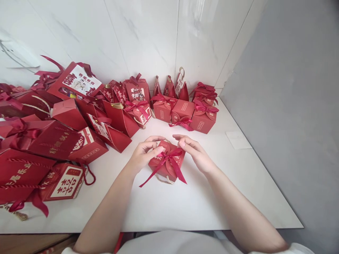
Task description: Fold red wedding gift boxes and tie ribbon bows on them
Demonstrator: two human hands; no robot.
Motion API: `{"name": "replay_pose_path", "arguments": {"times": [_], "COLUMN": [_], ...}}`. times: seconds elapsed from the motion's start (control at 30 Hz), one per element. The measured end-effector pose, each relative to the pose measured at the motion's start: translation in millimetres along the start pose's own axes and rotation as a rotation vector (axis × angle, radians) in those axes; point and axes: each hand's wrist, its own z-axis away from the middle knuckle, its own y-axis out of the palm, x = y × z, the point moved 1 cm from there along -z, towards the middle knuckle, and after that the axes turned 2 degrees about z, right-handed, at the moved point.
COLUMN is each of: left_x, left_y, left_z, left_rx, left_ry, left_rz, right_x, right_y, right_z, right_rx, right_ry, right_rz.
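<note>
A small red gift box [159, 170] with a dark red ribbon bow [171, 156] on its lid sits on the white table in front of me. Twisted cream cord shows at its front and back. My left hand [145, 152] is curled at the box's left side, its thumb on the lid beside the bow and its fingers toward the back edge. On the other side, my right hand [194, 151] has its fingers stretched out behind the box, and its thumb lies at the box's right back corner. Whether the right thumb presses on the box, I cannot tell.
Many red boxes with bows and cords [50, 139] are piled on the left. More ribboned boxes [203, 118] and pointed red boxes [169, 86] line the tiled wall [148, 31]. A white square [238, 140] lies near the table's right edge, beside a grey panel [288, 106].
</note>
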Motion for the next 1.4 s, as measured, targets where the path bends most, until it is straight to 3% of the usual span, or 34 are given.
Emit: {"name": "replay_pose_path", "arguments": {"times": [0.13,0.23,0.53,0.77,1.17,1.4], "left_x": [3,3,1,-7,-8,-9], "left_y": [0.2,0.8,3.8,3.3,1.4,7.2], "left_z": [-1,-2,0,4,4,3], "left_rx": [0.004,0.005,0.013,0.013,-0.004,-0.122], "left_ry": [-0.002,0.008,0.056,0.071,0.087,0.072], "left_rz": [-0.019,-0.031,-0.133,-0.280,-0.291,-0.264], "right_x": [1,0,-9,-5,-5,-3], "right_y": [-4,-4,3,5,3,0], "right_z": [0,-1,-4,-1,0,-4], "right_rx": [0.213,0.281,0.201,0.182,0.144,0.114], "right_ry": [0.000,-0.009,0.016,-0.002,-0.047,-0.081], "right_rz": [0.004,-0.060,-0.142,-0.075,-0.013,0.026]}}
